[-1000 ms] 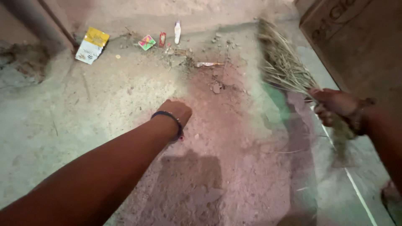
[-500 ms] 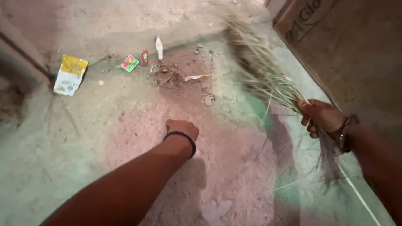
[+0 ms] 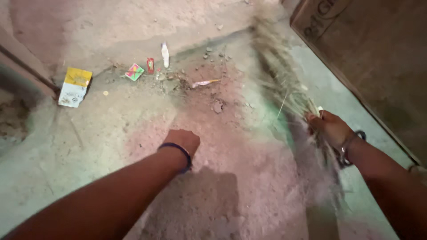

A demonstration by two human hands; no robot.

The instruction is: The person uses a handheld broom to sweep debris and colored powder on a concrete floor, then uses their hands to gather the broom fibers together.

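The person's right hand (image 3: 329, 126) is clenched round the bundled stalks of a grass broom (image 3: 284, 84), gripping at the point where the loose bristles gather, w/ the stub end trailing back past the wrist and bracelet. Held that low on the bundle, the fan of bristles spreads fwd and lies flat-ish over the concrete floor (image 3: 89, 155) toward the far wall; the bristle tips look blurred, so exact contact w/ the ground can't be read.

The left hand (image 3: 183, 140) is stretched out in front, closed into a loose fist, knuckles down near the floor, a dark band at the wrist. It grasps nothing visible; whether it rests on the floor or hangs just above it can't be told. Judging by the posture, it's prob. out there for balance while the body leans fwd.

Ahead of the left hand, well apart, a scatter of litter lies along the base of the wall step: a yellow-and-white carton (image 3: 74, 86) furthest left, a small colourful wrapper (image 3: 134, 71), a red packet (image 3: 150, 65), a little white bottle (image 3: 165, 54) lying on its side, and a pale paper strip (image 3: 203, 82) among dirt crumbs and small stones (image 3: 217, 106). The broom's bristles lie to the right of this pile. A big brown cardboard box (image 3: 369, 58) stands at the right, close beside the broom.
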